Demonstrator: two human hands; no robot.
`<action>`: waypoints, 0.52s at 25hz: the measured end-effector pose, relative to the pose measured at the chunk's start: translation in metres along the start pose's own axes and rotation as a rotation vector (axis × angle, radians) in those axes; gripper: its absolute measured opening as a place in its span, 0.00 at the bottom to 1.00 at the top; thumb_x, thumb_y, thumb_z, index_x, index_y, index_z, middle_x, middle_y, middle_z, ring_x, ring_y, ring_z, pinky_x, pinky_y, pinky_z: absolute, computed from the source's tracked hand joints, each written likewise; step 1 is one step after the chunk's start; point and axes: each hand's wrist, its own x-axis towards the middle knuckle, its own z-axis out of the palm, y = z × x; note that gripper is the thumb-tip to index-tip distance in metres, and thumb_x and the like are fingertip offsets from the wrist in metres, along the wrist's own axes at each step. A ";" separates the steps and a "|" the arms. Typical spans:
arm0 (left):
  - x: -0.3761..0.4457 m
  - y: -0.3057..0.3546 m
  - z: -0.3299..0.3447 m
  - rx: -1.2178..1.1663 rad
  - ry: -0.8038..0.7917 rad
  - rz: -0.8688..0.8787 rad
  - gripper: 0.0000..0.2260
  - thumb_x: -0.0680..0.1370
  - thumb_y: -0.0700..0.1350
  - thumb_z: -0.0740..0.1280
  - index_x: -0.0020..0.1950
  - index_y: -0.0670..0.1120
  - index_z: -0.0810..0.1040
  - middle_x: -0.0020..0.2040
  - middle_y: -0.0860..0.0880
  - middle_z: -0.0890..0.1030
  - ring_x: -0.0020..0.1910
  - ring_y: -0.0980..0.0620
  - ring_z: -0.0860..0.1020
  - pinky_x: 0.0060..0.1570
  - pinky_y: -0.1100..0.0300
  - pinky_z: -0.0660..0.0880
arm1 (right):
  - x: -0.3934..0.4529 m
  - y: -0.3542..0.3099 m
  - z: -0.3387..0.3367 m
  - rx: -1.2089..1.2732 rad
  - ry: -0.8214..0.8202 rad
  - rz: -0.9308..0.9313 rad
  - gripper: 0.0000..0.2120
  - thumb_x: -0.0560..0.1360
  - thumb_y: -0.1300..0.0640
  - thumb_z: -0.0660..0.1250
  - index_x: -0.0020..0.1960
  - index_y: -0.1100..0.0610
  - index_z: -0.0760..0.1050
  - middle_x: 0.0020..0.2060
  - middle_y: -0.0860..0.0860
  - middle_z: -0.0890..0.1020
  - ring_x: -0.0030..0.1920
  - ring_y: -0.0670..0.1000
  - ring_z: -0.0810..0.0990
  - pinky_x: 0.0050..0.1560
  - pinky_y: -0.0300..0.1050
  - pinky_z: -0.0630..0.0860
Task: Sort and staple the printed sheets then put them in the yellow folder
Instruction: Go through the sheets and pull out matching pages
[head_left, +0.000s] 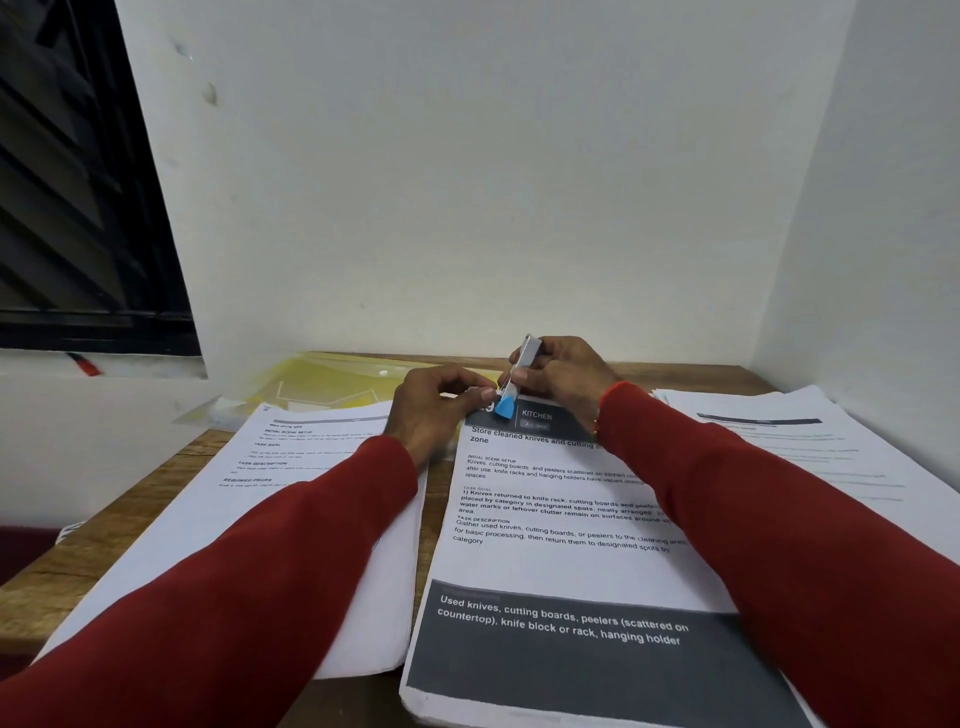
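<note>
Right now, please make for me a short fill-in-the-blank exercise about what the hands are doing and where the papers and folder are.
1. The right hand holds a stapler with a ____ tip.
2. The heading box on the middle stack of printed sheets reads ____.
3. The folder lying by the wall is ____ in colour.
4. The left hand presses on the top-____ corner of the middle stack.

Missing words: blue; KITCHEN; yellow; left

I saw dim, flat indoor light with a greenish cast — soft shadows only. The window (78, 171) was dark. Wide-angle bending bowed the edges, and the far print blurred — nearer text stayed readable.
</note>
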 end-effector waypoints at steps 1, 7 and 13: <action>0.000 0.000 0.000 0.004 -0.005 0.003 0.03 0.71 0.41 0.77 0.43 0.47 0.86 0.42 0.48 0.86 0.41 0.55 0.81 0.52 0.53 0.78 | -0.002 -0.001 -0.002 0.071 -0.021 0.016 0.08 0.74 0.73 0.68 0.46 0.62 0.75 0.36 0.55 0.83 0.37 0.50 0.83 0.42 0.39 0.80; 0.003 -0.008 -0.001 0.037 -0.018 -0.020 0.01 0.72 0.45 0.77 0.41 0.51 0.86 0.44 0.45 0.85 0.41 0.52 0.80 0.54 0.49 0.78 | 0.007 -0.008 -0.045 0.460 0.159 0.004 0.06 0.76 0.65 0.69 0.51 0.61 0.75 0.47 0.58 0.83 0.45 0.56 0.83 0.56 0.51 0.79; -0.004 0.000 0.001 0.225 -0.114 -0.027 0.09 0.71 0.47 0.78 0.47 0.52 0.81 0.41 0.51 0.83 0.38 0.54 0.79 0.39 0.61 0.75 | 0.012 0.017 -0.067 0.108 0.240 0.132 0.14 0.69 0.72 0.73 0.46 0.60 0.71 0.37 0.58 0.80 0.32 0.52 0.83 0.43 0.46 0.82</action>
